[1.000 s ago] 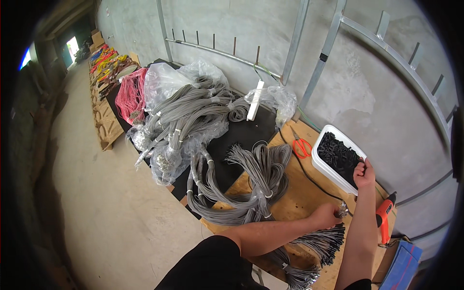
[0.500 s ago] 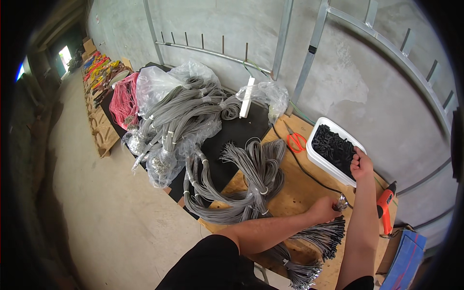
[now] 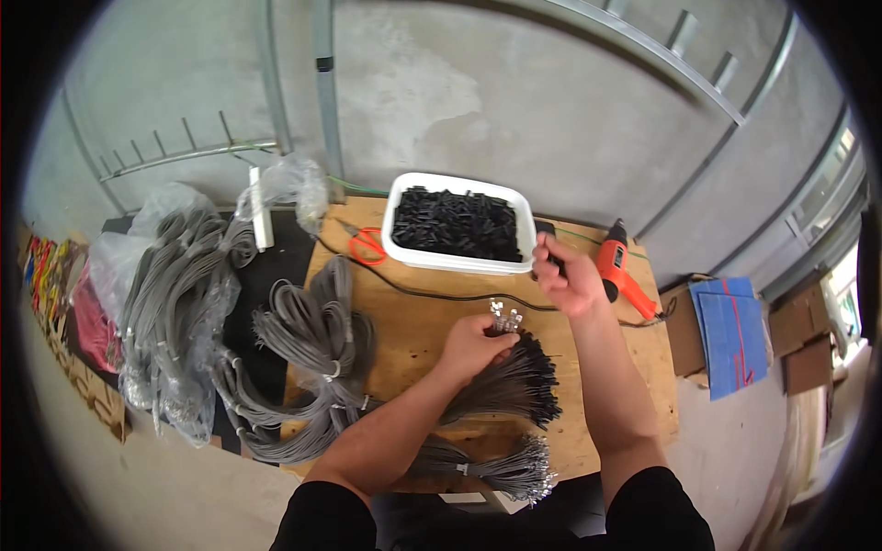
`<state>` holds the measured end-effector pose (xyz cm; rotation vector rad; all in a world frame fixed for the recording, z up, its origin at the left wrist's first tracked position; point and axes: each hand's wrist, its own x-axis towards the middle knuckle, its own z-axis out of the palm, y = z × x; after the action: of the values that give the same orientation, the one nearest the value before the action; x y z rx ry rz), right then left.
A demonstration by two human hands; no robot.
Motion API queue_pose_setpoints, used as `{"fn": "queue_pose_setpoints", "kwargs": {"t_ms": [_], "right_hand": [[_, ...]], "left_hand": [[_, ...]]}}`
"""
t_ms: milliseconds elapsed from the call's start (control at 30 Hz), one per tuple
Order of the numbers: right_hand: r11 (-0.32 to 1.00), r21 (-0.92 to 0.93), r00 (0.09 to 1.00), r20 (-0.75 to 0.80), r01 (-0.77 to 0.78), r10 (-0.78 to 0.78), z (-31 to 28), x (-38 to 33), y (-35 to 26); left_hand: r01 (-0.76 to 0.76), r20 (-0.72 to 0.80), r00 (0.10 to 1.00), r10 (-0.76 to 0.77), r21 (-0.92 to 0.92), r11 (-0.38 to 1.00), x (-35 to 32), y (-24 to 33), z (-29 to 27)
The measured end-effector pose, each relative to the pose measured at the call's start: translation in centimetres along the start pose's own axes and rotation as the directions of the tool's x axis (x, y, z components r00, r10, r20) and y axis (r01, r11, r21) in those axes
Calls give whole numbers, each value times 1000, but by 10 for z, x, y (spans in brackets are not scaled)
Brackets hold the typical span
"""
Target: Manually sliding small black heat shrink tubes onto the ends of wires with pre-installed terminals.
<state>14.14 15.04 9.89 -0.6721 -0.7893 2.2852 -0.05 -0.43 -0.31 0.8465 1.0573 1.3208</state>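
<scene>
One tub (image 3: 441, 261) at the back edge of the worktop (image 3: 404, 321), right hand (image 3: 571, 280) curled beside it, can't tell if empty. Left hand (image 3: 473, 347) apart, clamped on wires (image 3: 505, 318).

A grey wall (image 3: 570, 119) spans 10 to 2 o'clock, with a paler patch (image 3: 436, 78) near 12. Upright metal posts (image 3: 326, 110) stand at 11, a pegged rail (image 3: 193, 156) at 10 and a metal frame (image 3: 675, 50) between 1 and 2. The wooden desk (image 3: 400, 317) sits at the centre. Pale floor (image 3: 726, 450) shows at 4 and 8; brown cardboard boxes (image 3: 810, 372) and bright light (image 3: 850, 294) appear near 3.
</scene>
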Motion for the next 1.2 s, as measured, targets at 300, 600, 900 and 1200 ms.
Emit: {"fn": "queue_pose_setpoints", "kwargs": {"t_ms": [300, 600, 900, 1200], "right_hand": [[901, -432, 987, -159, -42, -30, -25, -94, 58], [882, -471, 974, -187, 28, -131, -39, -101, 77], [997, 25, 989, -132, 78, -74, -44, -101, 47], [990, 62, 992, -26, 126, -124, -70, -100, 55]], "left_hand": [[64, 89, 994, -69, 52, 997, -7, 9, 9], [47, 60, 997, -52, 72, 996, -10, 9, 12], [82, 45, 996, -81, -7, 997, -7, 8, 13], [104, 39, 994, -105, 35, 994, -8, 12, 15]]}}
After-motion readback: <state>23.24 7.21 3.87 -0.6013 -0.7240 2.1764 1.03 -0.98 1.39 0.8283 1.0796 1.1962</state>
